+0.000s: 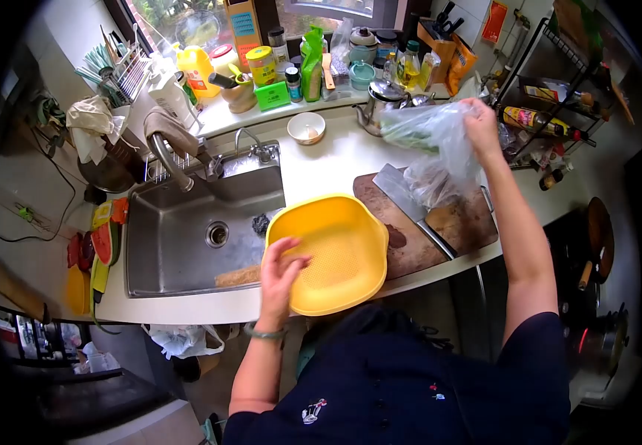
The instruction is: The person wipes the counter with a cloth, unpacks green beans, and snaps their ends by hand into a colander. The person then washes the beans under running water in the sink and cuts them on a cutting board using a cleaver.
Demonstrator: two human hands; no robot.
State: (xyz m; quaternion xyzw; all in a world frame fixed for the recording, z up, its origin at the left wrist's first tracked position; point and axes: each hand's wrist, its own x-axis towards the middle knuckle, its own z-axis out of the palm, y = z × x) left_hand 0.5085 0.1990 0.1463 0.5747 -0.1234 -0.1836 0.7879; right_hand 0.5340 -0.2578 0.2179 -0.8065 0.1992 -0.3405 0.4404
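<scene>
My right hand (481, 127) is closed on the top of a clear plastic bag (447, 137), lifted over the counter. Something green shows through the plastic, but its kind is unclear. More of the crumpled bag hangs down over a brown cutting board (380, 199), where a cleaver (404, 191) lies with its handle toward me. My left hand (282, 278) is at the left rim of a yellow plastic colander (343, 256), fingers apart and holding nothing. The colander sits at the counter's front edge, between sink and board, with nothing visible inside.
A steel sink (180, 252) with a tap (172, 159) lies to the left. A white bowl (307, 128) and a steel kettle (386, 100) stand behind the colander. Bottles and jars line the windowsill. At the right are a black rack (540, 96) and a pot (610, 341) on the stove.
</scene>
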